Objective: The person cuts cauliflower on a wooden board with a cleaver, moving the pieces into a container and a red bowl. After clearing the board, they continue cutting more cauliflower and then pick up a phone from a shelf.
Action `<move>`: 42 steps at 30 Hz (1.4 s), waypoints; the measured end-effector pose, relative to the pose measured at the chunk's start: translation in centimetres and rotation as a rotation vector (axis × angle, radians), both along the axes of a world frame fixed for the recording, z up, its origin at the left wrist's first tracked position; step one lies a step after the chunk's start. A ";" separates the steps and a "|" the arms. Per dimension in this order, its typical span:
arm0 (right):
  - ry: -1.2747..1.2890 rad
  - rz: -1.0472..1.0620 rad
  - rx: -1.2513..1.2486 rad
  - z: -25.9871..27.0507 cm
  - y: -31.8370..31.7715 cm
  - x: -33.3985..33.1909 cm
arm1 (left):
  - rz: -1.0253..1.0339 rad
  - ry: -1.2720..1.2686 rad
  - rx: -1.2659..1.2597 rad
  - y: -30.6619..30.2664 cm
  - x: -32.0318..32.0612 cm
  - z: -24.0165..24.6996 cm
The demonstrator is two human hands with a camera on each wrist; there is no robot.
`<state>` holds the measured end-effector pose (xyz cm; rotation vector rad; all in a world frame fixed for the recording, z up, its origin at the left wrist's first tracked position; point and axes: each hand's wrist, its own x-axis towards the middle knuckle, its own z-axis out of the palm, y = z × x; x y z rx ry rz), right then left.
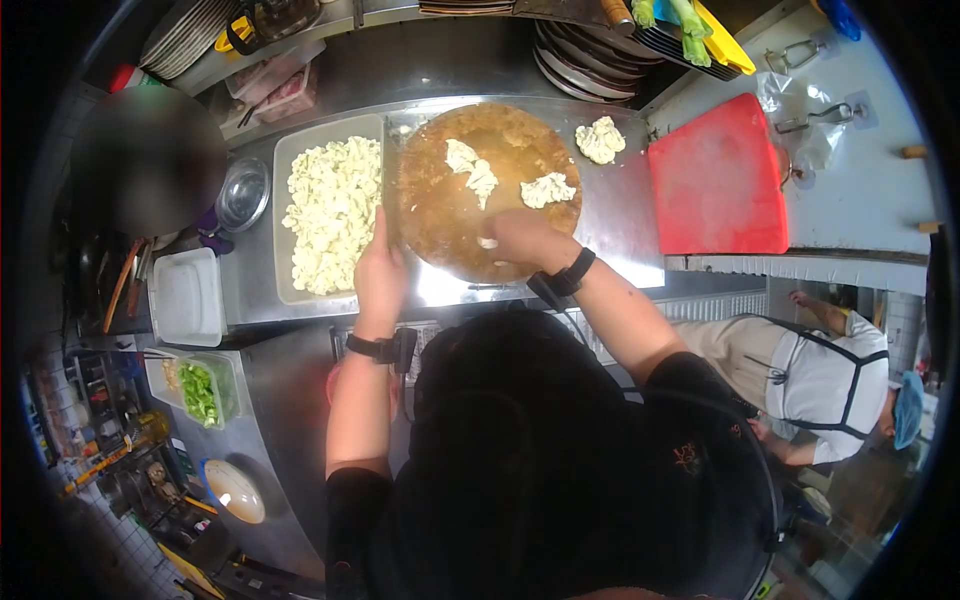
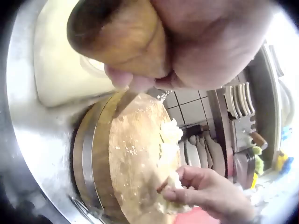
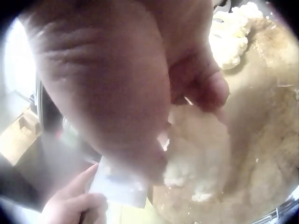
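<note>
My left hand (image 1: 381, 282) grips a cleaver by its wooden handle (image 2: 135, 44), between the tray and the round chopping board (image 1: 440, 225). In the right wrist view the broad cleaver blade (image 3: 121, 184) shows beyond the right hand. Over the near side of the board, my right hand (image 1: 527, 240) pinches a piece of cauliflower (image 3: 198, 149) between thumb and fingers, its cut stem side up. More cauliflower pieces (image 1: 547, 190) lie on the board, and another cauliflower chunk (image 1: 600, 140) sits on the steel counter to its right.
A rectangular tray (image 1: 279, 215) full of cauliflower florets stands left of the board. Farther left are a metal bowl (image 1: 243, 195) and a white tub (image 1: 190, 300). A red cutting board (image 1: 718, 180) stands at the right. Another person (image 1: 800, 380) is at the lower right.
</note>
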<state>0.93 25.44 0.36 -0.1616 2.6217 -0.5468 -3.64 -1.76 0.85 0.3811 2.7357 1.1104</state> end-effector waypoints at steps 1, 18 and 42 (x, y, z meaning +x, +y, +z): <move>-0.002 -0.020 0.067 -0.5 0.3 0.1 | 0.002 0.092 -0.048 0.3 -0.1 -0.1; 0.494 -0.139 0.137 -0.1 1.1 -3.8 | 0.151 -0.543 0.611 2.2 2.6 -3.0; 0.591 0.036 -0.371 2.2 -4.9 -14.5 | 0.284 -0.449 0.847 0.2 0.9 0.6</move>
